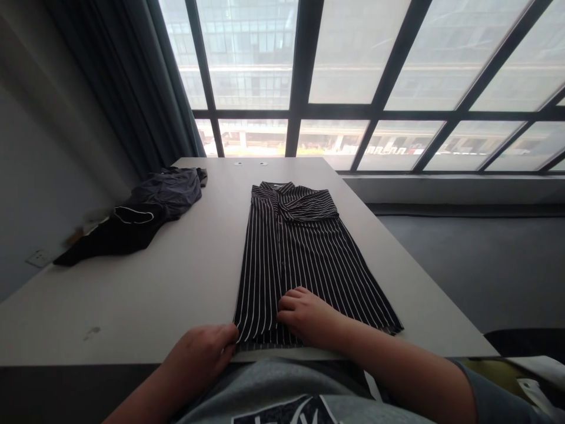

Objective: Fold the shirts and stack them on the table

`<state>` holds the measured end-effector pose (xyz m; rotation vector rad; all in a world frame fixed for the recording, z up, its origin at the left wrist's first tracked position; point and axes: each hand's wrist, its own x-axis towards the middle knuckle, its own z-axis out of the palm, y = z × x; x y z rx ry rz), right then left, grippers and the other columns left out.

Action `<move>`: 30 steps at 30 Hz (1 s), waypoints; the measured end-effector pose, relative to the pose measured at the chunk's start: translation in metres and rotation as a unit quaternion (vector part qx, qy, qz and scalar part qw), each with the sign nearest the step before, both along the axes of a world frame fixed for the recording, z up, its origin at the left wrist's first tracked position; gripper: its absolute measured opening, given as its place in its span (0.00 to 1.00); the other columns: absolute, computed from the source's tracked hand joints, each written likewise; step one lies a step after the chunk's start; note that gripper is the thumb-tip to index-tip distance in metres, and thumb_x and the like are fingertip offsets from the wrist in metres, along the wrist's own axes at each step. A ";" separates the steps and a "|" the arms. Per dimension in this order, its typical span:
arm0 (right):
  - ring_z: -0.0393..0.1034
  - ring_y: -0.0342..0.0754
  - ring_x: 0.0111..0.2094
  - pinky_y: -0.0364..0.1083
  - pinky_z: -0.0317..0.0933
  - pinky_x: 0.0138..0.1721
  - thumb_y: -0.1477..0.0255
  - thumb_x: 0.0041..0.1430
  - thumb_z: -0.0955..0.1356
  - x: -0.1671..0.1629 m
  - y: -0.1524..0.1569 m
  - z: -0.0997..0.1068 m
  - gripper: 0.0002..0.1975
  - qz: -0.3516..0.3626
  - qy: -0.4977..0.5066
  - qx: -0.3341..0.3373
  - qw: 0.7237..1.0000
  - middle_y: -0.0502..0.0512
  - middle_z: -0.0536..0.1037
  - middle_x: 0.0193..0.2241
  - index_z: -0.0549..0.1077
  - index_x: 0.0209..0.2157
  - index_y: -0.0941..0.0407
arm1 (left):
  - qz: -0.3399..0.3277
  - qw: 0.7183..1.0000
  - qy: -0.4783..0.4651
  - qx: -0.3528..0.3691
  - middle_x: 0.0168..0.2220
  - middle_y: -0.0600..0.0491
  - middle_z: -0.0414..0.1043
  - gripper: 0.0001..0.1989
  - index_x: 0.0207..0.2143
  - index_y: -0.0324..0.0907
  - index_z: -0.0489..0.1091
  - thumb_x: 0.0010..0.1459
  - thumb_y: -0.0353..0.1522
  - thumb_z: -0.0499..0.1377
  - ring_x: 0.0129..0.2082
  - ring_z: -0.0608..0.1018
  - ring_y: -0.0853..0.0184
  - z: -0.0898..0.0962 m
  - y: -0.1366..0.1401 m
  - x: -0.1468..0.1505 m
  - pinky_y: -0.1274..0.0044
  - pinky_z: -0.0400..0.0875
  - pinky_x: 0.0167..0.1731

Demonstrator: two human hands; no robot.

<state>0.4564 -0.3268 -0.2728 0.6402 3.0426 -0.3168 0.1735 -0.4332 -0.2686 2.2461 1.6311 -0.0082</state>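
A black button-up shirt [309,253] with white stripes lies front up on the table, its collar toward the window and its hem near me. One sleeve is folded across the upper chest on the right. At the hem's left corner, my left hand [205,347] pinches the fabric between thumb and fingers. My right hand [309,315] rests on the lower front beside the button line, its fingers curled closed on the cloth; the fingertips are partly hidden.
The white table [176,294] reaches back to the large windows. Dark crumpled clothes [163,197] are heaped along its left edge, near a wall socket [39,258] and a dark curtain [128,76]. The table's right edge slants down toward me.
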 end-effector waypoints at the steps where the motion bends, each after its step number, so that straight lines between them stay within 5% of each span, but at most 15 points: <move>1: 0.72 0.55 0.49 0.56 0.65 0.54 0.76 0.68 0.69 0.001 0.000 0.000 0.10 0.002 0.002 -0.004 1.000 0.58 0.80 0.46 0.81 0.48 0.55 | -0.004 1.000 -0.009 -0.017 0.36 0.54 0.81 0.08 0.38 0.46 0.72 0.64 0.28 0.54 0.36 0.83 0.61 0.000 0.000 0.000 0.74 0.68 0.36; 6: 0.72 0.56 0.50 0.57 0.65 0.55 0.75 0.69 0.68 0.004 -0.001 0.001 0.14 0.003 0.004 -0.017 1.000 0.59 0.80 0.48 0.81 0.52 0.54 | 0.016 0.998 -0.020 -0.059 0.33 0.54 0.80 0.09 0.41 0.46 0.72 0.64 0.29 0.53 0.33 0.82 0.62 0.003 0.000 -0.001 0.75 0.65 0.33; 16: 0.72 0.57 0.55 0.58 0.65 0.58 0.77 0.67 0.68 0.020 0.001 0.008 0.22 -0.010 0.051 -0.047 0.998 0.61 0.79 0.55 0.76 0.61 0.54 | 0.104 0.994 -0.014 -0.012 0.28 0.55 0.77 0.11 0.42 0.46 0.71 0.66 0.29 0.50 0.27 0.78 0.65 0.015 -0.003 -0.001 0.75 0.63 0.31; 20: 0.74 0.55 0.50 0.57 0.68 0.55 0.79 0.67 0.68 0.056 0.006 0.009 0.16 -0.057 0.050 -0.037 0.996 0.61 0.79 0.50 0.79 0.54 0.56 | 0.012 0.999 -0.015 -0.049 0.31 0.55 0.79 0.10 0.39 0.47 0.75 0.67 0.31 0.53 0.32 0.80 0.65 0.016 -0.003 -0.015 0.76 0.67 0.35; 26: 0.74 0.55 0.49 0.56 0.68 0.55 0.73 0.65 0.70 0.137 -0.007 0.000 0.10 -0.142 0.052 -0.065 0.986 0.61 0.78 0.49 0.81 0.47 0.54 | -0.139 0.987 -0.072 0.035 0.50 0.53 0.79 0.11 0.46 0.50 0.78 0.63 0.29 0.61 0.50 0.78 0.61 0.004 0.004 -0.035 0.72 0.71 0.50; 30: 0.73 0.57 0.55 0.55 0.68 0.57 0.67 0.64 0.73 0.176 -0.029 -0.011 0.13 -0.185 0.076 -0.067 0.978 0.61 0.77 0.54 0.81 0.50 0.51 | -0.168 0.982 -0.069 0.057 0.46 0.52 0.78 0.09 0.42 0.48 0.78 0.65 0.27 0.59 0.44 0.78 0.63 -0.004 0.007 -0.033 0.72 0.71 0.47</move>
